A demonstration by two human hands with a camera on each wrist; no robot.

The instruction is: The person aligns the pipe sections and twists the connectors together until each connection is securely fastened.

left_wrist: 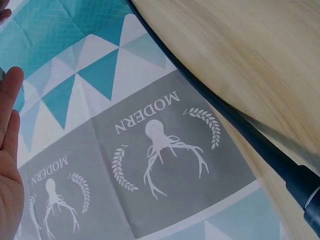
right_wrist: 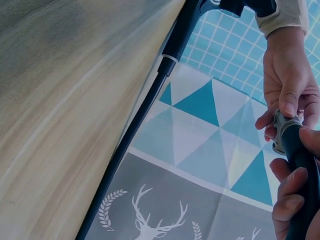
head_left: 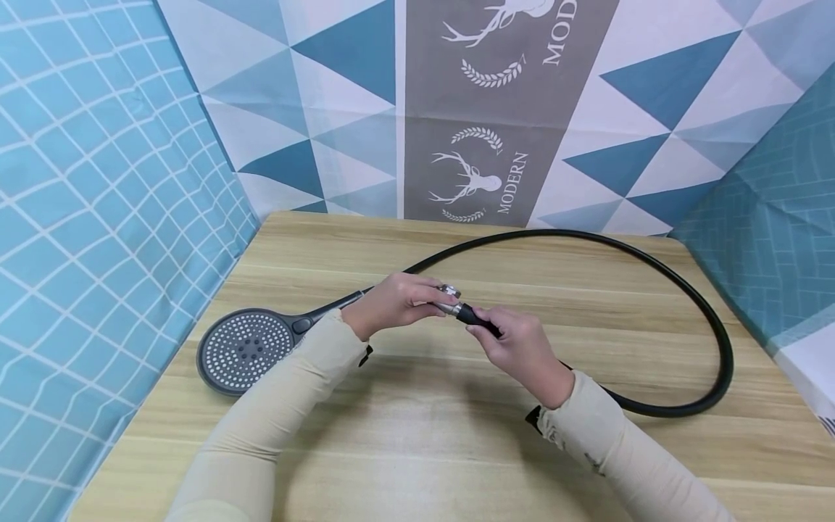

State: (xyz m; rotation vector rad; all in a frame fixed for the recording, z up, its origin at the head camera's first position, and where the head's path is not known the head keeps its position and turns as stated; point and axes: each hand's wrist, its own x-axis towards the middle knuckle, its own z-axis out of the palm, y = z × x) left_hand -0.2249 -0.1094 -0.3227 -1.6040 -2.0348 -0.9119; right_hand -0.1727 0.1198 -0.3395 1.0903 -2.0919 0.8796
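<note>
A silvery metal fitting [head_left: 450,293] is pinched between the thumb and fingers of my left hand [head_left: 394,301], above the middle of the table. My right hand [head_left: 518,344] grips the thick black end [head_left: 479,320] of a shower hose [head_left: 652,270] right against that fitting. The right wrist view shows the metal fitting [right_wrist: 286,127] meeting the black hose end [right_wrist: 299,145]; whether they are screwed together I cannot tell. A dark grey handheld shower head [head_left: 244,349] lies face up on the left, partly behind my left forearm. Its handle joins the hose's other end.
The hose loops over the right side of the wooden table [head_left: 417,449]. Behind stands a wall covering [head_left: 352,80] with triangles and deer prints, and a blue tile-patterned covering [head_left: 78,217] borders the left edge.
</note>
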